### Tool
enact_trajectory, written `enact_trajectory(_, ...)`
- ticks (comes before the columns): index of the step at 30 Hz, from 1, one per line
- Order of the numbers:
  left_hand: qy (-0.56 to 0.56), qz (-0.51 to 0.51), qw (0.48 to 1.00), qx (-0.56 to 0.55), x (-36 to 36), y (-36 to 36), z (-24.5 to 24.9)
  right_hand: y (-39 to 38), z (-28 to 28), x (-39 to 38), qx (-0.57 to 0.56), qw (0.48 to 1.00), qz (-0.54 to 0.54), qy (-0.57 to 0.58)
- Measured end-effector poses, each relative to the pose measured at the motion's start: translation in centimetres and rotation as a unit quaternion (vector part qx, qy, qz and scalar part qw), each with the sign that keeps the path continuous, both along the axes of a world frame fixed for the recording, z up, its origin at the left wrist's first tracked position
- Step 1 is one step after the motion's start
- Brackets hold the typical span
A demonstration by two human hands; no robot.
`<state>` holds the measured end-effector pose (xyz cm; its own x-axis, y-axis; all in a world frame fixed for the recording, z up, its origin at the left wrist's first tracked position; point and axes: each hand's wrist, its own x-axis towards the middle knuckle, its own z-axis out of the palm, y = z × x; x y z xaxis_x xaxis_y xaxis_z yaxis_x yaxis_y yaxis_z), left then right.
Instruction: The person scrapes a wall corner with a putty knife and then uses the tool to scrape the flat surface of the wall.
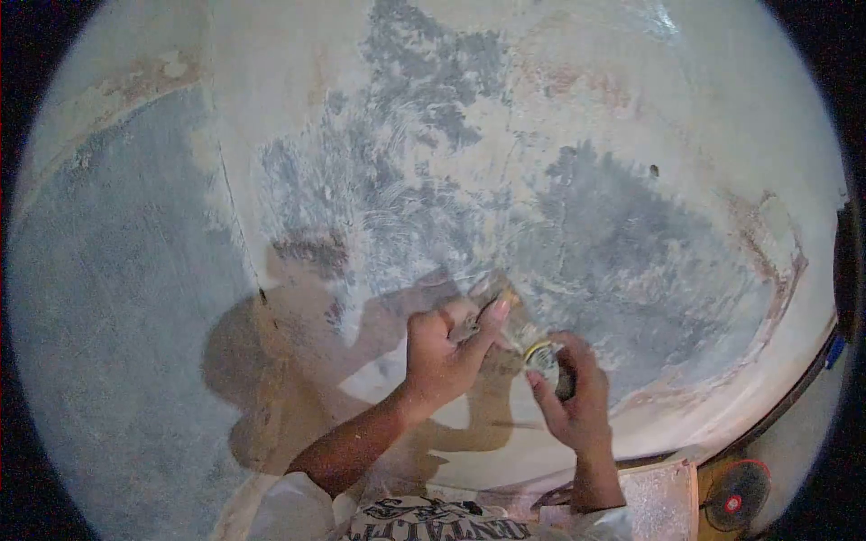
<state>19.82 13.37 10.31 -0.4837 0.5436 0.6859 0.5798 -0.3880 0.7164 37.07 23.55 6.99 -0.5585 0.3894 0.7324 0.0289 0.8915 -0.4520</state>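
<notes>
A: Hands?
B: Right hand (580,397) grips a small round thing (541,359), yellow-rimmed; left hand (446,352) pinches a clear piece (492,287), just left and farther.
A: Writing?
B: Shirt (433,528), near edge: "ENTAL" legible, rest unclear.
A: Surface, room?
B: Patchy grey-white wall (433,180) beyond; red-rimmed fan (738,496) near right.

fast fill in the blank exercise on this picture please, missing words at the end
1. The round, yellow-rimmed object is in the person's bare ____ hand.
2. Across the patchy grey-and-white surface falls the person's dark ____.
3. The round, black, fan-like object at lower right has a rim coloured ____.

Missing words: right; shadow; red
</notes>
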Motion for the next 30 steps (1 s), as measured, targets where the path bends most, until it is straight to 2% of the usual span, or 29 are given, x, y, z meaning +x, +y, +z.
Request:
enact_trajectory(3, 0.007, -0.033, 0.998, 0.045, 1.3, 1.1, 3.2, 0.3, 3.2, 1.5, 0.112, 0.994, -0.015, 0.009)
enact_trajectory(5, -0.002, -0.03, 0.997, 0.071, 2.8, 1.4, 5.1, -0.6, 5.3, 2.6, 0.093, 0.994, -0.03, -0.051)
enact_trajectory(11, 0.005, -0.005, 0.991, 0.131, 3.3, 4.6, 7.0, -1.1, 7.6, 1.6, 0.058, 0.998, -0.005, -0.012)
enact_trajectory(14, 0.028, 0.049, 0.986, 0.159, 3.6, 5.5, 8.6, -0.1, 8.5, 0.7, 0.07, 0.997, 0.004, 0.027)
enact_trajectory(17, 0.053, 0.065, 0.99, 0.113, 1.9, 5.7, 9.7, 0.8, 8.9, -0.1, 0.134, 0.989, -0.052, 0.013)
enact_trajectory(20, 0.047, 0.065, 0.995, 0.063, 1.3, 4.5, 11.3, -0.8, 9.5, -0.6, 0.141, 0.982, -0.125, -0.002)
enact_trajectory(23, 0.07, 0.081, 0.989, 0.097, 1.4, 3.6, 12.1, -2.0, 10.1, -0.9, 0.155, 0.979, -0.133, 0.001)
enact_trajectory(26, 0.024, 0.058, 0.993, 0.103, -0.3, 4.8, 12.1, -3.4, 10.9, -2.1, 0.17, 0.97, -0.174, 0.003)
enact_trajectory(29, -0.068, 0.002, 0.993, 0.091, -0.6, 5.7, 12.6, -4.3, 11.3, -4.3, 0.171, 0.965, -0.199, 0.024)
enact_trajectory(30, -0.082, -0.045, 0.99, 0.107, -1.0, 6.1, 12.7, -4.5, 11.2, -5.0, 0.169, 0.965, -0.2, 0.027)
